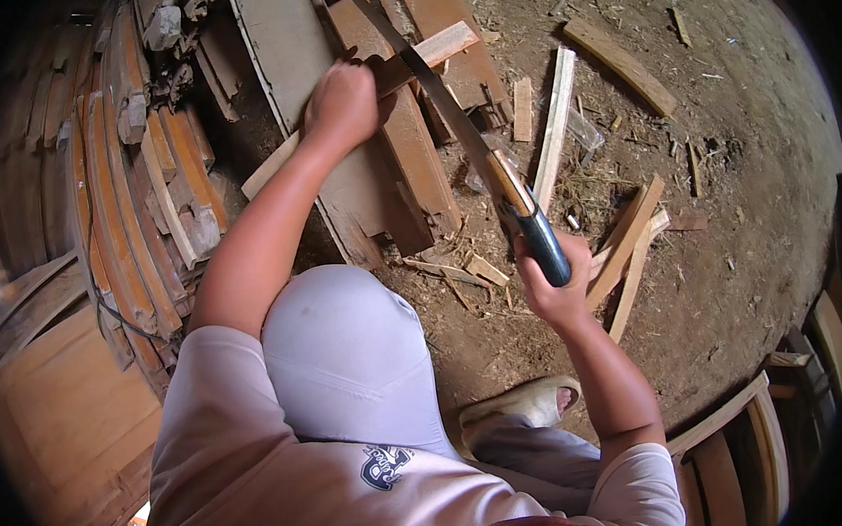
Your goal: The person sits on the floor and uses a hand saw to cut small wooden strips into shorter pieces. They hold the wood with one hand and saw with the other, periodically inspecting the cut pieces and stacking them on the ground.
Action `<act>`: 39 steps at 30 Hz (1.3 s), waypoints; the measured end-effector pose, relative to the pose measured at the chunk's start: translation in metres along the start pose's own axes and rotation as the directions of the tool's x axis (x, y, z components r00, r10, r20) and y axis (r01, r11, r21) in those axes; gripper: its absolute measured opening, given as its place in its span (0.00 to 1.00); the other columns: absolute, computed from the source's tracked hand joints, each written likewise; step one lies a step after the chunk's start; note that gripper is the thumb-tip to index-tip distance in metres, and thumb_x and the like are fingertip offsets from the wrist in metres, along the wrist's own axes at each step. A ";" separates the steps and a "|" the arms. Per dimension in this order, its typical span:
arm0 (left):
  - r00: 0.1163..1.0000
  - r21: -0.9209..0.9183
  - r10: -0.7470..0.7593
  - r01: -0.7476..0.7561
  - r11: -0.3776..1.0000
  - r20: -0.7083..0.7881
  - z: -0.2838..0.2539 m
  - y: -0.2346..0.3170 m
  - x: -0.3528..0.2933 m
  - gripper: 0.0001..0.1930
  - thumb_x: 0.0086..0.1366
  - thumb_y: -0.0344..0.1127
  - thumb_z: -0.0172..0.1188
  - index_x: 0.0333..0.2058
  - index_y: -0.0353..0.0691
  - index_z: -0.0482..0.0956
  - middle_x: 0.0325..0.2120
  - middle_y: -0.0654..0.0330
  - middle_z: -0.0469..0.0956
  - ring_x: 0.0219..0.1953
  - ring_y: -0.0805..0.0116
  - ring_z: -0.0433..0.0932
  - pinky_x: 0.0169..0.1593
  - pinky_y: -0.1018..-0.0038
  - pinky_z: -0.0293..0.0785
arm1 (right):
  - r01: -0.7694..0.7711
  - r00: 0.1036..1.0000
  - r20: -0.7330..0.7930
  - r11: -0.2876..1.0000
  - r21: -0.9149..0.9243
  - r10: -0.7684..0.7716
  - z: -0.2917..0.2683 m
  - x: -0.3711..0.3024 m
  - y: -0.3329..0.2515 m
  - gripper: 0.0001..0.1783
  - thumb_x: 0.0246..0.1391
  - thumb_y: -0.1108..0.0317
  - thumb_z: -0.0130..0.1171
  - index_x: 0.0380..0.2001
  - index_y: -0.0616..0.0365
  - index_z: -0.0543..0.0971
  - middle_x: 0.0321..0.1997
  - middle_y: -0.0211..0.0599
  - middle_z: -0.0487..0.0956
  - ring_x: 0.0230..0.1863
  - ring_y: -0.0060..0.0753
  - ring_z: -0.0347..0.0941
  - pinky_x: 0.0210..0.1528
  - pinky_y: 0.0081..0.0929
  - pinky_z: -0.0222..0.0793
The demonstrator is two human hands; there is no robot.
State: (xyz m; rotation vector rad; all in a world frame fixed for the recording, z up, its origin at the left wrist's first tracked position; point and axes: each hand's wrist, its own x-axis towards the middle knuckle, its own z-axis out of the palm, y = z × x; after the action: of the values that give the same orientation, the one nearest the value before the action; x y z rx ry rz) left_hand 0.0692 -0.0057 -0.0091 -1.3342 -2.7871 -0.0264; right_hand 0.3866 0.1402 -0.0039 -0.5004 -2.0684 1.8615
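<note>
My right hand is closed around the dark handle of a handsaw. Its long blade slants up and to the left, crossing a pale wooden strip near that strip's right end. Whether the teeth have cut into the wood cannot be made out. Farther left, my left hand is wrapped around the same strip, which lies across several brown boards. The strip's other end shows beyond my left forearm. My bent knee is close beside the boards.
Stacked timber stands at the left, with a thin dark cable hanging along it. Offcuts and a loose plank lie on the dirt floor at the right. More boards stand at the lower right, near my sandalled foot.
</note>
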 end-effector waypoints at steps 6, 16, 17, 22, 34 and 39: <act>0.995 0.004 -0.084 0.084 0.996 0.057 -0.005 0.001 -0.002 0.16 0.58 0.40 0.69 0.26 0.29 0.84 0.28 0.40 0.82 0.39 0.42 0.82 0.58 0.58 0.76 | 0.069 0.994 0.087 0.994 -0.085 -0.062 -0.020 0.012 0.004 0.03 0.43 0.73 0.59 0.24 0.59 0.80 0.19 0.34 0.78 0.19 0.29 0.77 0.29 0.26 0.73; 0.995 0.039 0.015 -0.019 0.999 0.095 -0.001 -0.003 -0.002 0.16 0.55 0.40 0.71 0.27 0.29 0.82 0.32 0.40 0.82 0.42 0.41 0.81 0.51 0.53 0.78 | -0.059 0.995 0.079 0.996 -0.071 0.065 -0.016 -0.015 0.000 0.04 0.45 0.73 0.59 0.25 0.61 0.80 0.19 0.34 0.77 0.20 0.29 0.77 0.28 0.25 0.72; 0.995 0.033 0.016 -0.020 0.999 0.097 0.000 -0.004 -0.002 0.17 0.55 0.41 0.71 0.27 0.29 0.82 0.31 0.40 0.82 0.42 0.41 0.81 0.51 0.53 0.78 | -0.017 0.998 0.051 0.997 -0.080 0.021 -0.012 -0.011 0.001 0.03 0.46 0.73 0.59 0.25 0.61 0.80 0.19 0.33 0.77 0.20 0.28 0.77 0.28 0.25 0.71; 0.996 -0.028 0.012 -0.010 1.000 0.086 -0.006 0.002 -0.006 0.19 0.56 0.45 0.71 0.28 0.29 0.83 0.30 0.39 0.82 0.39 0.40 0.82 0.48 0.53 0.79 | -0.050 0.998 -0.027 0.998 0.031 0.050 0.026 0.030 0.002 0.03 0.50 0.73 0.60 0.26 0.61 0.80 0.18 0.31 0.76 0.20 0.23 0.74 0.28 0.26 0.69; 0.993 -0.042 -0.082 0.085 0.995 0.083 0.001 0.002 -0.004 0.20 0.57 0.50 0.71 0.29 0.35 0.86 0.31 0.47 0.84 0.40 0.44 0.83 0.52 0.56 0.79 | -0.069 0.993 -0.095 0.994 0.088 0.077 0.060 0.071 -0.004 0.05 0.51 0.72 0.62 0.30 0.62 0.82 0.19 0.30 0.76 0.21 0.20 0.72 0.28 0.24 0.68; 0.998 0.002 -0.005 0.005 1.000 0.064 -0.003 0.000 -0.005 0.15 0.58 0.42 0.70 0.28 0.33 0.84 0.31 0.44 0.84 0.42 0.44 0.83 0.58 0.56 0.76 | -0.031 0.998 0.054 0.998 -0.050 0.034 0.011 0.002 -0.007 0.03 0.50 0.73 0.59 0.28 0.60 0.81 0.19 0.30 0.77 0.20 0.24 0.76 0.27 0.25 0.71</act>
State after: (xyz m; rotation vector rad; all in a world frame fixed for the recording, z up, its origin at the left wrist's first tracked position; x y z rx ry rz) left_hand 0.0724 -0.0094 -0.0066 -1.3519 -2.8417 0.0181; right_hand 0.3791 0.1305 0.0014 -0.5038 -2.1586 1.8662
